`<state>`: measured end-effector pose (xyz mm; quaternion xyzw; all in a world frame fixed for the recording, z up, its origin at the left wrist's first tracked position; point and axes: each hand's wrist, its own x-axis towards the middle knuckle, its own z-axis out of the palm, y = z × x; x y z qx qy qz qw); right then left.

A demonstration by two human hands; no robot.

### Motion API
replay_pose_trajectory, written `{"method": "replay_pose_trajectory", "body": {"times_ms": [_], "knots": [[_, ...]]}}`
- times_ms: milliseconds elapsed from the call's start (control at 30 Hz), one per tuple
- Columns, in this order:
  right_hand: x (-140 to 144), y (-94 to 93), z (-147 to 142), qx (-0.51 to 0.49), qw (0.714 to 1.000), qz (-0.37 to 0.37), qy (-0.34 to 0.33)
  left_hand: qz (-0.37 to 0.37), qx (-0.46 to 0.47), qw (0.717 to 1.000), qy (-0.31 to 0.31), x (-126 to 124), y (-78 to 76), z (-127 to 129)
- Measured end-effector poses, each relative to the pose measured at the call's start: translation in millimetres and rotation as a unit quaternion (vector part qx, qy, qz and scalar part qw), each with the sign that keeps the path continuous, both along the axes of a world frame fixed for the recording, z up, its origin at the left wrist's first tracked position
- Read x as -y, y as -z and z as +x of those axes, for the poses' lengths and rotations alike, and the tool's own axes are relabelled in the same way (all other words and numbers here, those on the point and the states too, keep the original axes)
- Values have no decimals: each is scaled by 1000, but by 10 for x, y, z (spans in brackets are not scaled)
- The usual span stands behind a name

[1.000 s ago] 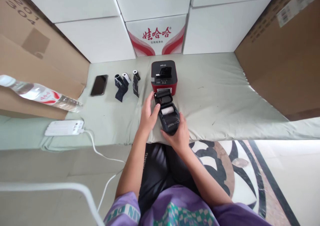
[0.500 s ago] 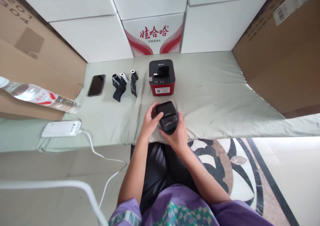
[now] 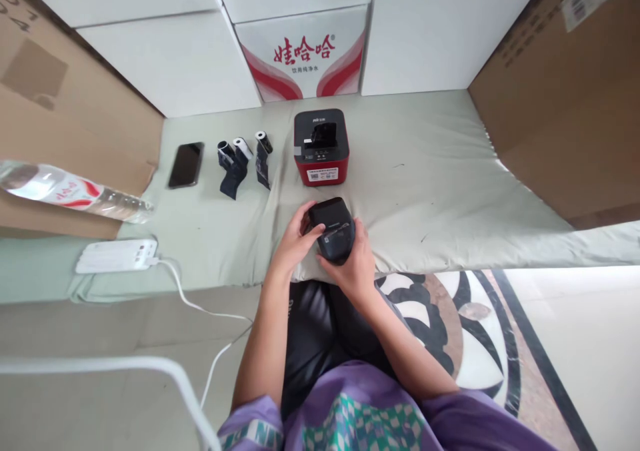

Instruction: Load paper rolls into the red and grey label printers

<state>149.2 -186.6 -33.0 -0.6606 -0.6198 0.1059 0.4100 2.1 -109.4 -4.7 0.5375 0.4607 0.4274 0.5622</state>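
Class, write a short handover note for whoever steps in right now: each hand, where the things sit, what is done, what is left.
Left hand: grips the small black printer from its left side.
Right hand: cups the printer's near end.
Printer: at the near edge of the grey mat, in front of the red-and-black printer.
Done: its lid is shut.
Left: three paper rolls lie unused beside the phone.
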Motion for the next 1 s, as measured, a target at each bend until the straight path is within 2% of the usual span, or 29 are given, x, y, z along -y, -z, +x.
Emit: {"method": "replay_pose_trajectory", "body": {"times_ms": [267,433,633,767,1000], "knots": [[-15,-45,-14,-19,1000,-14,-4,-15,13,999,44,-81,-45,-37],[0,-93,1,-41,999,-13,-24,-13,10,999,35,-86,-54,-48],[-9,-243,162,-101,990,-34,-91,-26,12,999,17,-43,-123,-52],[-89,-340,310,-100,984,-43,-141,-21,8,1000,5,-51,-128,-25],[-156,-350,388,-87,980,-54,-170,-30,-3,1000,2,-110,-103,12]]}}
